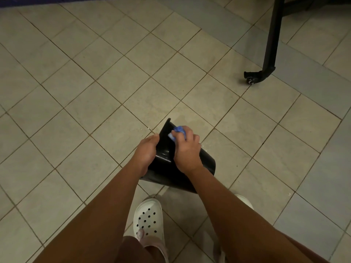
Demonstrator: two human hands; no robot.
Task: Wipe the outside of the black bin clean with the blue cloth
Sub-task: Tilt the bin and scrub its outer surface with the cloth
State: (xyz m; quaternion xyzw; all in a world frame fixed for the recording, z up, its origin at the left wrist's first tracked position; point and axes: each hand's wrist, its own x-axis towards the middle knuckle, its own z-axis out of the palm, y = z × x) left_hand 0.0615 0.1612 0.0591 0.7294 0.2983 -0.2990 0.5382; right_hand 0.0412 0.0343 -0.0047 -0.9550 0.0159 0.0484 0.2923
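Note:
The black bin (pixel 164 149) lies tipped on its side on the tiled floor, just ahead of my feet. My left hand (pixel 145 149) clasps its left edge and steadies it. My right hand (pixel 187 149) is bunched around the blue cloth (pixel 177 130) and presses it against the bin's outer wall near the far end. Most of the cloth is hidden under my fingers. My right forearm covers part of the bin's right side.
My white clog (pixel 148 219) stands right behind the bin, with the toe of the other clog (pixel 245 201) showing past my right arm. A black furniture leg with a castor (pixel 254 75) stands at the far right. Beige floor tiles (pixel 95 92) spread all around.

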